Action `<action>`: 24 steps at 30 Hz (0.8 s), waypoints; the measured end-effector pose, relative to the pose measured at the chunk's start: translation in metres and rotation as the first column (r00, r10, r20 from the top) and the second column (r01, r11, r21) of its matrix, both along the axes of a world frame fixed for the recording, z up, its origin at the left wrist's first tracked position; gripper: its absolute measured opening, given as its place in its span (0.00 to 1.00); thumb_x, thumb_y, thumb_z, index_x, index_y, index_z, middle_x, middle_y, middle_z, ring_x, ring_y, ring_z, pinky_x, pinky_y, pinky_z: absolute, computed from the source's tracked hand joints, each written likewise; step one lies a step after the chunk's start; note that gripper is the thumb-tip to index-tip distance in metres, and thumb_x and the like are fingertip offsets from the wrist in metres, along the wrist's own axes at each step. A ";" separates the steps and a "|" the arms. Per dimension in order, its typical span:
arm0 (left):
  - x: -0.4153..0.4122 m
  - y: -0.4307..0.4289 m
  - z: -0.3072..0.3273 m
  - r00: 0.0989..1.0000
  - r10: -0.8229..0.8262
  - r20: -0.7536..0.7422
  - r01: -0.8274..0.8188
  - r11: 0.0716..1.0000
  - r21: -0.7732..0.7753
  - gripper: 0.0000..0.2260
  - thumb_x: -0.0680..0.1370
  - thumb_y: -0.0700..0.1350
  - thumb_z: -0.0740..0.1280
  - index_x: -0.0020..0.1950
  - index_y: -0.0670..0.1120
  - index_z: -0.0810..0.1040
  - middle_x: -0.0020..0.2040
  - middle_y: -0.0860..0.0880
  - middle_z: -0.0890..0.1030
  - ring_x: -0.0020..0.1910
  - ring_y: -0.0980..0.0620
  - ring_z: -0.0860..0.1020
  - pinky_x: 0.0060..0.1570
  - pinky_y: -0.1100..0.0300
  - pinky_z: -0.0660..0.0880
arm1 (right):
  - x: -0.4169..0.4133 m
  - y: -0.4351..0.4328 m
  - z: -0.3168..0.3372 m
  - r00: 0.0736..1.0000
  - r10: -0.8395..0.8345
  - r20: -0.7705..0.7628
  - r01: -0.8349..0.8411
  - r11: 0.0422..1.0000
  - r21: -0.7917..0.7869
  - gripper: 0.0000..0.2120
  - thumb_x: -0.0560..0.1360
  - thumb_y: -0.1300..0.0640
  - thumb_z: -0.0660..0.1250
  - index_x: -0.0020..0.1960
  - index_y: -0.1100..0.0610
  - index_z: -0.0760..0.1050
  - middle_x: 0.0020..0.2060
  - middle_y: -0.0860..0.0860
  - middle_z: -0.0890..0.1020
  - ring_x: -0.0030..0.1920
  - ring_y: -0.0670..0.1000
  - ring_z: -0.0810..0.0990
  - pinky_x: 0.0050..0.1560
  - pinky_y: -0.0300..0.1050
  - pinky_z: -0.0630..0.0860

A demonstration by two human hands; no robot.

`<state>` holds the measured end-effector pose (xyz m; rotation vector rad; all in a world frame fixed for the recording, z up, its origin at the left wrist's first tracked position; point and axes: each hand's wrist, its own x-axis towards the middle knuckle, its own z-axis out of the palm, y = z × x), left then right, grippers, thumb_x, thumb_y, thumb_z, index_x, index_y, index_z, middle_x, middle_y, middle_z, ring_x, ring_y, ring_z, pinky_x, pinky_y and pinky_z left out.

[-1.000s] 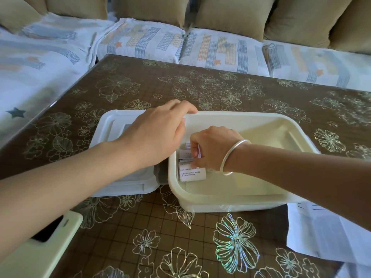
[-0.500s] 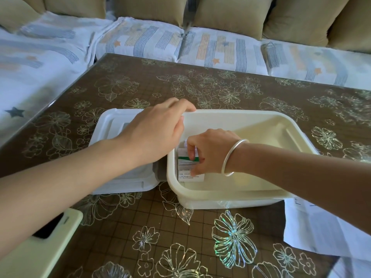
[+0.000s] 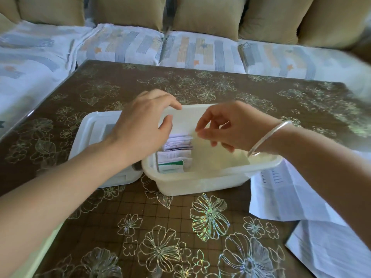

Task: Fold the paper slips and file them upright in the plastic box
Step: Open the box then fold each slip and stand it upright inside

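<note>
Folded slips (image 3: 174, 155) stand packed in the left end of the one plastic box (image 3: 200, 183) — four or so, edges blurred. The right hand (image 3: 226, 127) hovers just above and right of them, fingers loosely curled, holding nothing. The left hand (image 3: 140, 127) lies relaxed, fingertips on the box's far-left rim. One lid (image 3: 94, 141) touches the box — two unfolded sheets (image 3: 281, 197) lie at the tabletop's (image 3: 140, 207) right edge.

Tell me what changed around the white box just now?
The right hand let go of the slip it was pressing in and rose out of the plastic box, holding nothing. The left hand stayed at the box's far left rim; the filed slips, the lid and the loose sheets did not move.
</note>
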<state>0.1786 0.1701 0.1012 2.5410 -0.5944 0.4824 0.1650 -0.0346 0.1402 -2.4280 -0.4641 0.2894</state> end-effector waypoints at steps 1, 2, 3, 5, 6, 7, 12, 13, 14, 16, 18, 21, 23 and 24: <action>-0.008 -0.012 0.003 0.999 -0.041 0.006 0.041 0.999 -0.035 0.12 0.78 0.38 0.66 0.58 0.48 0.81 0.60 0.51 0.79 0.61 0.51 0.74 0.58 0.63 0.65 | -0.013 -0.014 0.004 0.998 -0.057 -0.008 0.058 0.995 0.086 0.03 0.75 0.53 0.70 0.46 0.53 0.79 0.30 0.48 0.82 0.23 0.46 0.73 0.23 0.33 0.69; -0.015 -0.023 0.004 0.996 -0.082 0.015 0.083 0.994 -0.066 0.11 0.78 0.38 0.66 0.56 0.48 0.82 0.58 0.52 0.80 0.59 0.51 0.75 0.58 0.62 0.66 | -0.024 -0.026 0.006 0.993 -0.116 -0.021 0.118 0.977 0.175 0.03 0.75 0.54 0.69 0.46 0.54 0.79 0.30 0.49 0.82 0.23 0.47 0.73 0.23 0.33 0.68; -0.025 -0.040 0.006 0.991 -0.130 0.019 0.131 0.987 -0.091 0.10 0.77 0.39 0.65 0.55 0.49 0.83 0.56 0.53 0.81 0.58 0.52 0.75 0.58 0.61 0.68 | -0.041 -0.043 0.007 0.982 -0.188 -0.031 0.190 0.951 0.245 0.03 0.75 0.56 0.69 0.46 0.55 0.79 0.29 0.49 0.81 0.23 0.47 0.72 0.22 0.34 0.66; -0.040 -0.064 0.007 0.981 -0.187 0.044 0.191 0.974 -0.121 0.10 0.77 0.40 0.64 0.51 0.50 0.83 0.52 0.54 0.82 0.55 0.52 0.76 0.56 0.62 0.68 | -0.066 -0.069 -0.001 0.949 -0.310 -0.056 0.309 0.882 0.354 0.03 0.76 0.58 0.68 0.46 0.57 0.79 0.28 0.49 0.80 0.21 0.47 0.70 0.20 0.35 0.64; -0.048 -0.075 0.006 0.974 -0.212 0.076 0.220 0.967 -0.128 0.10 0.76 0.40 0.64 0.49 0.50 0.83 0.50 0.54 0.83 0.54 0.52 0.76 0.55 0.62 0.69 | -0.077 -0.082 -0.008 0.926 -0.371 -0.069 0.367 0.844 0.390 0.03 0.76 0.59 0.68 0.44 0.57 0.79 0.27 0.49 0.80 0.21 0.47 0.70 0.20 0.35 0.63; -0.057 -0.087 0.004 0.965 -0.237 0.110 0.250 0.960 -0.127 0.10 0.75 0.39 0.63 0.47 0.49 0.83 0.48 0.54 0.83 0.52 0.51 0.76 0.54 0.61 0.70 | -0.091 -0.097 -0.018 0.898 -0.433 -0.079 0.426 0.809 0.405 0.03 0.76 0.60 0.68 0.43 0.56 0.78 0.26 0.49 0.79 0.21 0.47 0.70 0.20 0.35 0.63; -0.103 -0.134 -0.030 0.920 -0.388 0.056 0.392 0.915 -0.100 0.11 0.75 0.35 0.64 0.45 0.48 0.83 0.45 0.53 0.82 0.49 0.52 0.76 0.48 0.55 0.74 | -0.144 -0.147 -0.089 0.760 -0.555 0.338 0.593 0.805 -0.013 0.13 0.70 0.65 0.69 0.49 0.49 0.77 0.42 0.42 0.80 0.39 0.49 0.78 0.38 0.44 0.74; -0.110 -0.138 -0.039 0.916 -0.402 0.010 0.401 0.912 -0.091 0.11 0.76 0.36 0.63 0.46 0.48 0.83 0.45 0.54 0.82 0.49 0.53 0.76 0.47 0.54 0.75 | -0.150 -0.148 -0.100 0.772 -0.457 0.442 0.568 0.807 -0.159 0.19 0.67 0.65 0.70 0.54 0.49 0.76 0.47 0.44 0.79 0.46 0.51 0.77 0.43 0.46 0.73; -0.117 -0.142 -0.048 0.913 -0.407 -0.025 0.404 0.911 -0.080 0.11 0.76 0.37 0.63 0.46 0.49 0.83 0.46 0.54 0.82 0.49 0.53 0.76 0.47 0.54 0.76 | -0.156 -0.151 -0.111 0.791 -0.372 0.486 0.535 0.806 -0.253 0.23 0.64 0.65 0.70 0.57 0.51 0.75 0.53 0.47 0.78 0.52 0.54 0.75 0.47 0.48 0.73; -0.128 -0.143 -0.063 0.913 -0.401 -0.068 0.397 0.915 -0.066 0.10 0.76 0.37 0.65 0.46 0.49 0.83 0.46 0.55 0.82 0.49 0.55 0.76 0.48 0.55 0.77 | -0.161 -0.153 -0.124 0.790 -0.364 0.493 0.537 0.799 -0.271 0.27 0.63 0.66 0.70 0.61 0.55 0.75 0.60 0.54 0.76 0.58 0.60 0.73 0.53 0.54 0.74; -0.141 -0.145 -0.074 0.909 -0.401 -0.115 0.395 0.916 -0.070 0.10 0.76 0.37 0.66 0.48 0.50 0.83 0.47 0.56 0.81 0.50 0.58 0.76 0.50 0.59 0.76 | -0.172 -0.156 -0.129 0.697 -0.507 0.507 0.650 0.744 -0.151 0.21 0.65 0.65 0.71 0.57 0.57 0.76 0.57 0.57 0.77 0.56 0.63 0.75 0.50 0.55 0.74; -0.157 -0.152 -0.087 0.889 -0.409 -0.206 0.399 0.913 -0.091 0.10 0.78 0.39 0.65 0.51 0.52 0.83 0.50 0.58 0.81 0.52 0.61 0.76 0.55 0.62 0.74 | -0.198 -0.155 -0.135 0.582 -0.612 0.536 0.780 0.606 -0.156 0.15 0.70 0.51 0.73 0.54 0.55 0.76 0.54 0.55 0.78 0.54 0.61 0.76 0.49 0.53 0.74; -0.163 -0.157 -0.093 0.871 -0.416 -0.262 0.400 0.909 -0.113 0.10 0.79 0.40 0.64 0.53 0.53 0.82 0.51 0.59 0.81 0.53 0.62 0.76 0.55 0.61 0.75 | -0.216 -0.151 -0.145 0.669 -0.605 0.432 0.739 0.601 -0.304 0.26 0.70 0.37 0.69 0.61 0.52 0.75 0.62 0.51 0.77 0.62 0.56 0.74 0.59 0.52 0.72; -0.166 -0.160 -0.096 0.864 -0.413 -0.287 0.395 0.911 -0.121 0.11 0.79 0.41 0.64 0.54 0.53 0.82 0.52 0.60 0.81 0.52 0.62 0.77 0.55 0.60 0.75 | -0.223 -0.150 -0.150 0.704 -0.597 0.385 0.709 0.622 -0.333 0.30 0.69 0.33 0.67 0.64 0.51 0.73 0.65 0.49 0.75 0.66 0.53 0.73 0.65 0.52 0.69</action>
